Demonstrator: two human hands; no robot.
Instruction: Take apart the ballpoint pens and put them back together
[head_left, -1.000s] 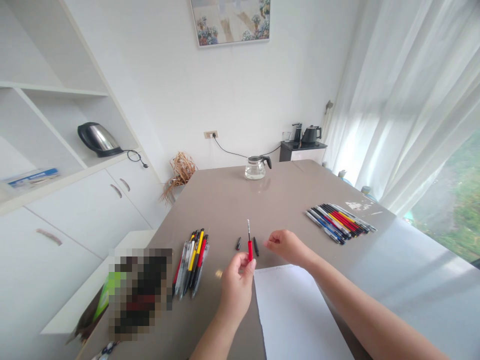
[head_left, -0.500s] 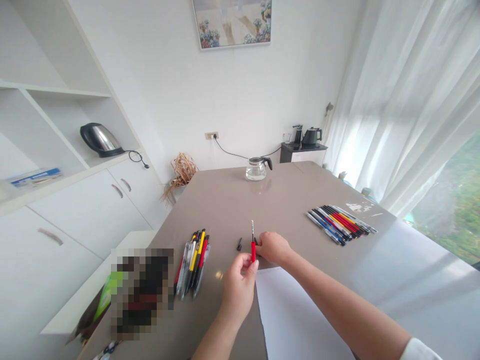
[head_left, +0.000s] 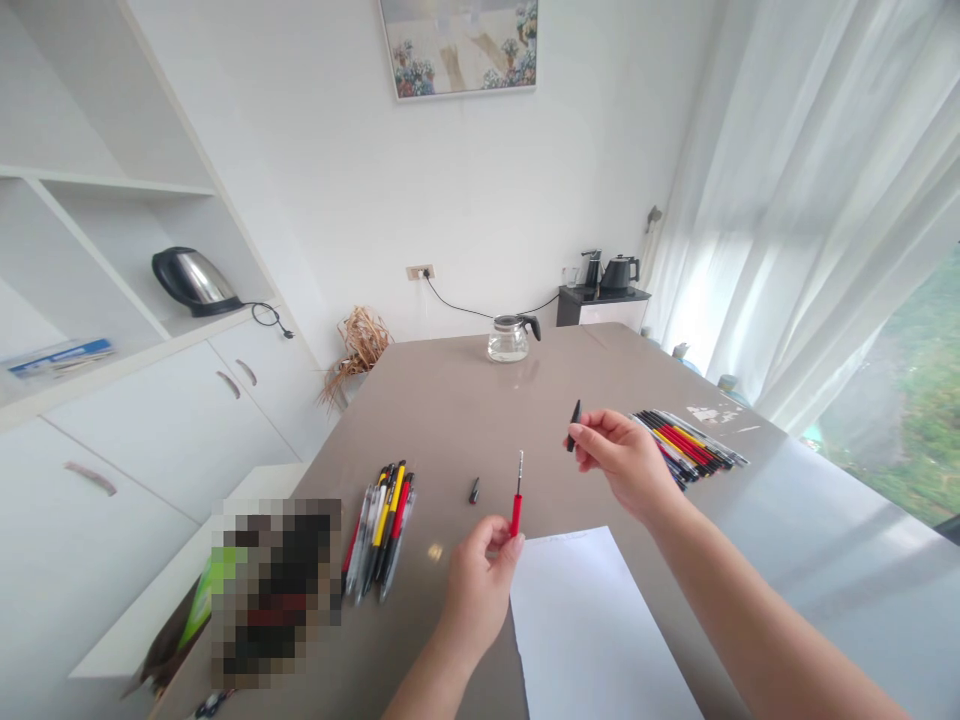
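Observation:
Between thumb and fingers, my left hand [head_left: 486, 570] pinches a red pen barrel [head_left: 517, 512] held upright, with a thin refill [head_left: 520, 470] sticking out of its top. Over to the right and a little higher, my right hand [head_left: 619, 455] is closed on a small black pen part [head_left: 575, 425] with a pointed end. A small dark pen piece [head_left: 474, 490] lies on the table beyond my left hand. A white sheet of paper [head_left: 585, 610] lies below both hands, its left edge beside my left hand.
Several pens [head_left: 381, 525] lie bunched at the left, beside a blurred dark patch [head_left: 277, 590]. Another row of pens [head_left: 694, 440] lies at the right, partly behind my right hand. A glass teapot [head_left: 509, 340] stands at the far end of the table [head_left: 450, 400].
My right hand has lifted off the table and moved right, bringing up the black pen part. The left hand still holds the red barrel in nearly the same place.

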